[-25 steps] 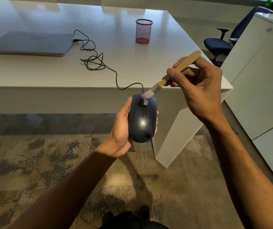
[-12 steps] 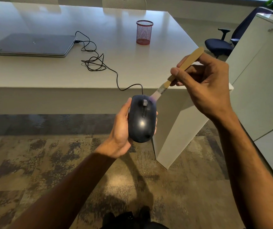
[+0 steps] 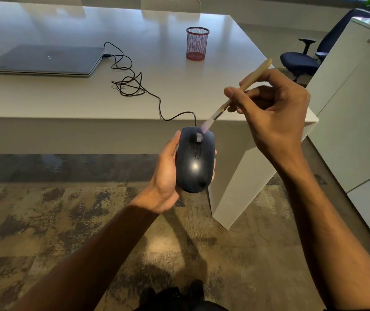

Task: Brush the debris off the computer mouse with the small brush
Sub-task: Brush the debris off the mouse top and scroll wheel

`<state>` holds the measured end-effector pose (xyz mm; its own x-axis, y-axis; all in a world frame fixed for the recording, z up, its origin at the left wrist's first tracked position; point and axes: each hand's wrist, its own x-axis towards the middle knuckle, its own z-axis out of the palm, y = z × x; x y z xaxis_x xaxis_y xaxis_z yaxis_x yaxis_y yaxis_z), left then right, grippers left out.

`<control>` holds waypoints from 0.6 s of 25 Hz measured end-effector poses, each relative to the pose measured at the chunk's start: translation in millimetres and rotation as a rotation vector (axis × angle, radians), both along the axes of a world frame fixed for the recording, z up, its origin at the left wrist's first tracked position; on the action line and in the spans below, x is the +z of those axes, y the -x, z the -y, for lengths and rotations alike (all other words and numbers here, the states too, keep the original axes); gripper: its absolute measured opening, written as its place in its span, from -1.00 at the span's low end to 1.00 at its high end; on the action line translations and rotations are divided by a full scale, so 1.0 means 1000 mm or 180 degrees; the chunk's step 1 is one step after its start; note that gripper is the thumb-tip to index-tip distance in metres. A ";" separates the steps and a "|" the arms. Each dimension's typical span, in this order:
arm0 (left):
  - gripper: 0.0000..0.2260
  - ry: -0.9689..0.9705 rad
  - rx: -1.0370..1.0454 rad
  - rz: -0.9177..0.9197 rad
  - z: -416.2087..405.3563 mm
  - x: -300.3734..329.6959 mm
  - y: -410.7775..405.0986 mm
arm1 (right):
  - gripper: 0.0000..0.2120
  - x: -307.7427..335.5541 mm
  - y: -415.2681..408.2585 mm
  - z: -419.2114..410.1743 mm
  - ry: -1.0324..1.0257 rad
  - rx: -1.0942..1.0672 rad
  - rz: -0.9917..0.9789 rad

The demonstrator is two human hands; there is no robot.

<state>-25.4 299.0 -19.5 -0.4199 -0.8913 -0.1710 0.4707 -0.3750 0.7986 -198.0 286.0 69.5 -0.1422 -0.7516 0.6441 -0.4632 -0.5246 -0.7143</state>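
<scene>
A dark wired computer mouse point(image 3: 194, 162) rests in my left hand point(image 3: 165, 176), held in front of the white desk with its buttons facing up. My right hand point(image 3: 273, 108) grips a small brush point(image 3: 235, 98) by its pale wooden handle. The brush slants down to the left, and its light bristle tip touches the front of the mouse just right of the scroll wheel. The black mouse cable point(image 3: 134, 86) runs from the mouse up onto the desk in a loose tangle.
On the white desk point(image 3: 72, 104) lie a closed grey laptop point(image 3: 45, 60) and a red mesh pen cup point(image 3: 197, 43). A white cabinet point(image 3: 356, 108) stands at the right, with a dark office chair point(image 3: 302, 61) behind it. Patterned carpet covers the floor.
The brush tip swept from the scroll wheel to the right front edge of the mouse, then came back beside the wheel. My left hand kept the mouse almost still.
</scene>
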 end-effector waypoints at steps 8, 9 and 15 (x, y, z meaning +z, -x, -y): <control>-0.35 0.0009 -0.0004 -0.0112 0.002 0.000 0.000 | -0.74 -0.001 0.003 -0.002 0.0037 0.0341 -0.0094; -0.36 0.0003 -0.0017 -0.0110 0.001 0.001 0.000 | -0.74 -0.002 0.002 -0.001 0.0089 0.0236 -0.0103; -0.37 -0.0006 -0.0043 -0.0154 0.005 0.000 0.001 | -0.75 -0.002 0.001 -0.001 0.0310 0.0176 -0.0083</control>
<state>-26.2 294.2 -20.0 -0.4396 -0.8853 -0.1519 0.5038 -0.3830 0.7743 -199.1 287.0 67.6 -0.0846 -0.6914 0.7175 -0.4495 -0.6161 -0.6468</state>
